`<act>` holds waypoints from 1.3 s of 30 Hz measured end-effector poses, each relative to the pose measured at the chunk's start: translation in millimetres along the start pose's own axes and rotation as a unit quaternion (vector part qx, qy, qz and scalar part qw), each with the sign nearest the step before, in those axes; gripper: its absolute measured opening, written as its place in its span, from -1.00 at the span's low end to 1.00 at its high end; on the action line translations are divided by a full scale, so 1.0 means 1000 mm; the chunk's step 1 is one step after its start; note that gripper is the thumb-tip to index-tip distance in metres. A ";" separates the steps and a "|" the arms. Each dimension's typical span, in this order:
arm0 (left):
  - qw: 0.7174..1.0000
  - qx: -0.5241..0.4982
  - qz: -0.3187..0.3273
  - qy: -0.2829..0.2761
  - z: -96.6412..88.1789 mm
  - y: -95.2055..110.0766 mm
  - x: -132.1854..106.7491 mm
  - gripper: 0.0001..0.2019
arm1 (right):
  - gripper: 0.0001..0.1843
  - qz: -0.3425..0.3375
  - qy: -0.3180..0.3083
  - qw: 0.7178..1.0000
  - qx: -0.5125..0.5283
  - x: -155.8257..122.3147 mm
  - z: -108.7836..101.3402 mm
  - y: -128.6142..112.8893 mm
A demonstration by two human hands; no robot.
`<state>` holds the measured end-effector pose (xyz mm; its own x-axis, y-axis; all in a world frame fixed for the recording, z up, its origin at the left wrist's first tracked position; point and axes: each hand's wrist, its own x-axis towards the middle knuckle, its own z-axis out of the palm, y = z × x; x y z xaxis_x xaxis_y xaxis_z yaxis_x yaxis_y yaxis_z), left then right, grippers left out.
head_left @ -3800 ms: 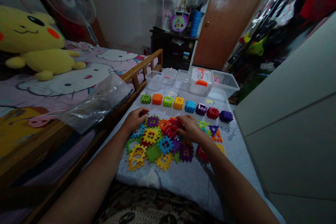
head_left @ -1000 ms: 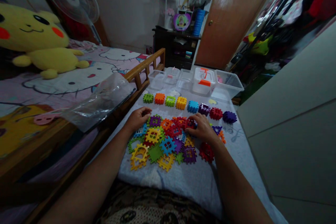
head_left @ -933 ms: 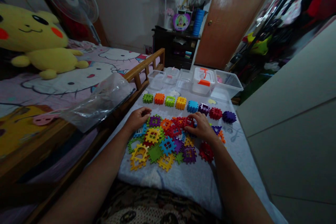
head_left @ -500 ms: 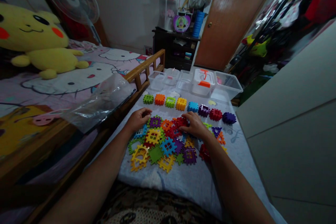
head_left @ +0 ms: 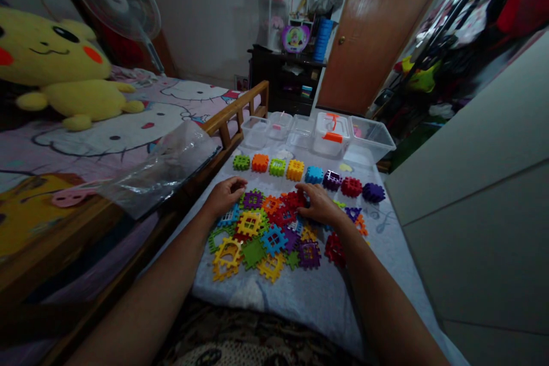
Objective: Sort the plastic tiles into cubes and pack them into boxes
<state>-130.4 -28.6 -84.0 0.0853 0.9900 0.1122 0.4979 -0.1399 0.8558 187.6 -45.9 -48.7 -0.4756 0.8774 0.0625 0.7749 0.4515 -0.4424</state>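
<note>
A pile of flat, notched plastic building tiles lies in front of me, among them a yellow window tile (head_left: 249, 223), a blue window tile (head_left: 274, 239) and a plain green tile (head_left: 254, 253). At the pile's far left edge rests my left hand (head_left: 226, 197), fingers loosely curved and apart, nothing visible in it. My right hand (head_left: 318, 205) is over the far right part of the pile. Its thumb and fingers are spread beside a red tile (head_left: 294, 200), which they seem to touch. Part of the pile is hidden under that hand and forearm.
Behind the pile runs a row of small tile stacks sorted by colour, including an orange stack (head_left: 259, 163) and a blue stack (head_left: 314, 174). Clear plastic boxes stand farther back, one with an orange-handled lid (head_left: 332, 126). A wooden bed rail (head_left: 240, 106) borders the left side.
My right thumb has shifted slightly to the right, away from the red tiles. My left hand and the tiles look the same; the whole view has drifted very slightly.
</note>
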 end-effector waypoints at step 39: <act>1.000 0.006 -0.030 0.005 -0.001 0.002 0.001 -0.55 | -0.30 0.182 0.103 0.971 -0.119 -0.042 -0.080 0.138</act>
<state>-130.2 -28.2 -81.4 0.0465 0.9967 0.0660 0.5122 -0.0805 0.8551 347.7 -7.5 -41.0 -0.0774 0.9885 0.1302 0.9620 0.1083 -0.2505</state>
